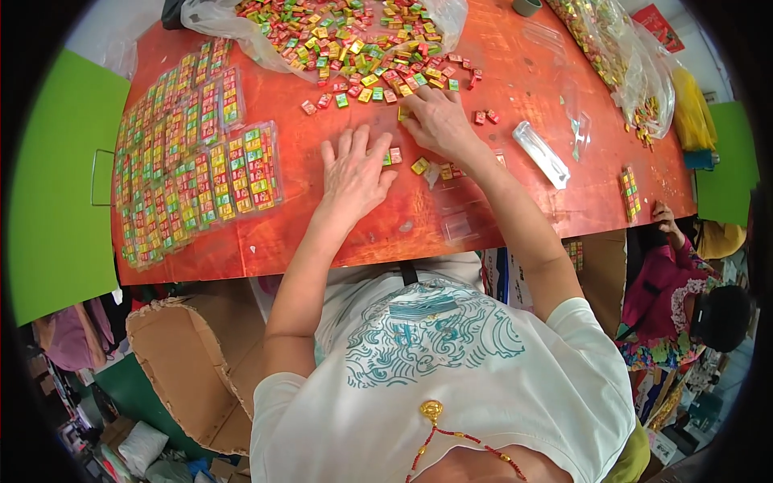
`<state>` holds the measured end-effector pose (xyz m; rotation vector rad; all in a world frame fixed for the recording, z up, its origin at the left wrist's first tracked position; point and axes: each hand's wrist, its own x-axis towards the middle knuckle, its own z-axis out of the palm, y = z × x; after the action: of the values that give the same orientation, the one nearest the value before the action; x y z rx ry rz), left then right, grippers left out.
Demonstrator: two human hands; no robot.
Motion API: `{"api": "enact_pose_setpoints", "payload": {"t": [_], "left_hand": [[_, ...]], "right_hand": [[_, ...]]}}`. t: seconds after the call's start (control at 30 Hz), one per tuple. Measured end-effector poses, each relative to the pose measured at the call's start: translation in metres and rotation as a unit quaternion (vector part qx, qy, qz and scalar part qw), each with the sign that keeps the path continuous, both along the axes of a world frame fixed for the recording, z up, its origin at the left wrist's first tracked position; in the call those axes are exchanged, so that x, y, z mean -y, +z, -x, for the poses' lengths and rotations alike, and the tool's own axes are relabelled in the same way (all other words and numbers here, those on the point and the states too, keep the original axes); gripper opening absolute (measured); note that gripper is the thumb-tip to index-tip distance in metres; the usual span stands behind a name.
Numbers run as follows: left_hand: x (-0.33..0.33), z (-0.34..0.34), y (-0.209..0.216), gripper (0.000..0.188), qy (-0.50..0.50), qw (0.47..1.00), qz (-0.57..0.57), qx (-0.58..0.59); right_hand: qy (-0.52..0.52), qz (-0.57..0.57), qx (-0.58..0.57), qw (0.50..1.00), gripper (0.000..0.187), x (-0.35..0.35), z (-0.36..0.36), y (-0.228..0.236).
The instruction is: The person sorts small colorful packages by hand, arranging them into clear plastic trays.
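Small coloured boxes [254, 161] fill clear trays [277, 165] left on the red tabletop [274, 105], beside a green panel [60, 185]; left hand [354, 167] lies fingers apart near loose ones; right hand [443, 127] meets the far heap [346, 36], grip unclear; rightward, a clear plastic case [541, 154], then a yellow bag [692, 113]

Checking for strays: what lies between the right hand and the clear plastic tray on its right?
Two small red pieces on the red table, in the head view.
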<state>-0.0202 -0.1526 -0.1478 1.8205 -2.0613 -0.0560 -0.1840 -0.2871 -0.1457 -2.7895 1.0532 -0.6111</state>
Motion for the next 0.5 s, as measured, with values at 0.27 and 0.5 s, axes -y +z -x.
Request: {"api": "enact_pose_setpoints", "payload": {"t": [0.27,0.5], "left_hand": [[0.015,0.009,-0.017,0.038,-0.015,0.999,0.044,-0.001],[0.023,-0.001,-0.009,0.031,0.043,0.993,0.080,-0.079]], "right_hand": [[-0.004,-0.018,-0.021,1.000,0.030,-0.010,0.025,0.014],[0.008,0.039,0.016,0.999,0.034,-0.005,0.000,0.008]]}}
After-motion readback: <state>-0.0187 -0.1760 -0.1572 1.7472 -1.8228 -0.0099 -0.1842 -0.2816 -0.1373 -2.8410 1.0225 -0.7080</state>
